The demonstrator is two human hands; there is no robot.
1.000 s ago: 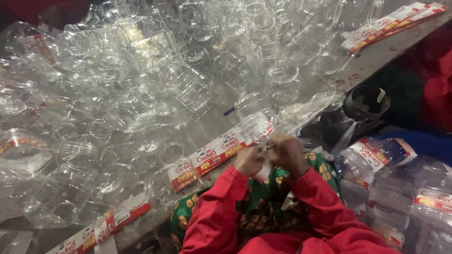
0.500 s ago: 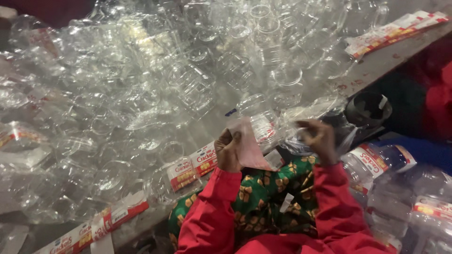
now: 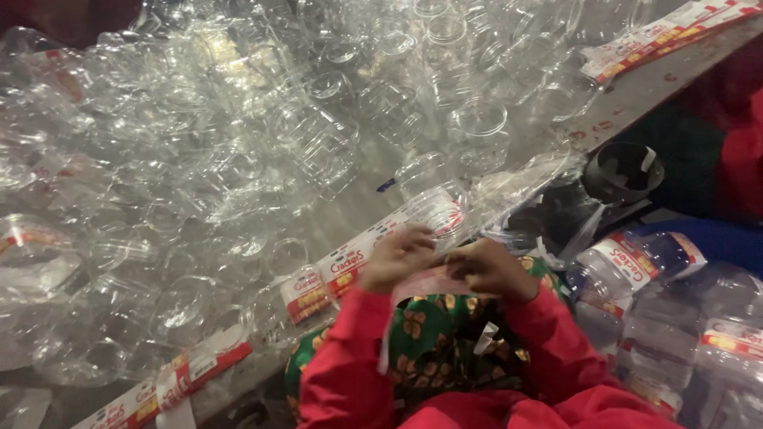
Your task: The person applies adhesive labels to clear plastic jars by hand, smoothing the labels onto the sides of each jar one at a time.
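Clear jars [image 3: 318, 143] empty, hands [image 3: 397, 258] [image 3: 493, 270] pinching label [image 3: 433, 280]

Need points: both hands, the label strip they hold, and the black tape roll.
left hand [image 3: 395, 258], head view, back of the hand
right hand [image 3: 494, 268], head view, knuckles
label strip [image 3: 425, 280], head view, pale middle between the hands
black tape roll [image 3: 602, 184], head view, near rim

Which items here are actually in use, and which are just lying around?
In use:
- left hand and right hand, together on a pale label strip
- clear jar just above the hands

Lying about:
- heap of clear jars
- red-and-white label strips
- labelled jars
- black ring
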